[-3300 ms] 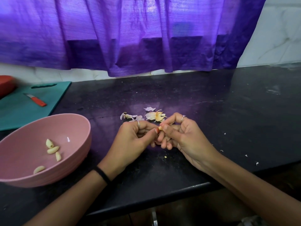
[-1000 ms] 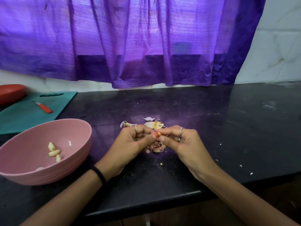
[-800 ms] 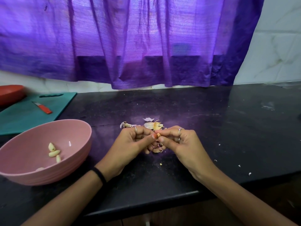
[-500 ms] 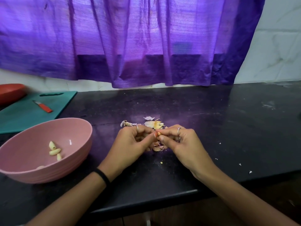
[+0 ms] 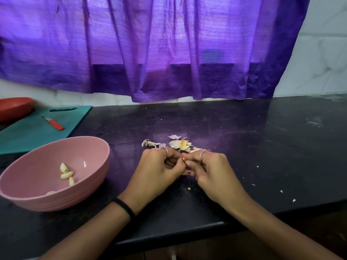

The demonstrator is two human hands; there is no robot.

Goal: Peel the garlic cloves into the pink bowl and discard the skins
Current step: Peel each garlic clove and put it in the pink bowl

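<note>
We pinch the garlic clove (image 5: 183,159) between both hands, left hand (image 5: 159,170) and right hand (image 5: 210,171) curled tight; the pink bowl (image 5: 90,147) waits toward the worktop's left edge, nearer our left.

- A purple curtain (image 5: 150,47) is hanging across the upper part of the frame, with daylight glowing through its folds.
- White marble-patterned wall tiles (image 5: 323,53) are showing at the upper right and in a strip under the curtain's hem.
- A black, glossy desk (image 5: 262,147) is spanning the middle of the frame, catching a purple sheen near its centre.
</note>
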